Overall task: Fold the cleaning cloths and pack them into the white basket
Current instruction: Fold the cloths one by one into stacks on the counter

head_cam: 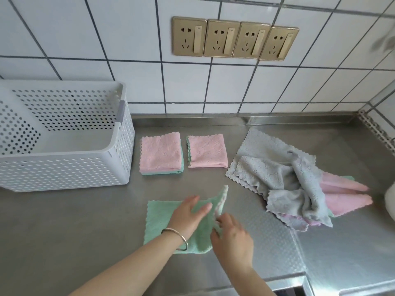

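A green cloth (159, 221) with a pink underside lies on the steel counter in front of me. My left hand (188, 214) presses flat on its middle with straight fingers. My right hand (232, 238) grips the cloth's right edge, which stands lifted and shows pink. Two folded pink cloths (160, 154) (207, 151) lie side by side beyond it. To the right sits a loose pile of grey cloths (275, 167) and pink cloths (344, 197). The white perforated basket (64, 167) stands at the left with nothing visible in it.
The steel counter (74, 231) ends at a tiled wall with a row of gold sockets (235, 39). A white object (390, 201) shows at the right edge. A dark opening (288, 290) lies at the counter's front edge.
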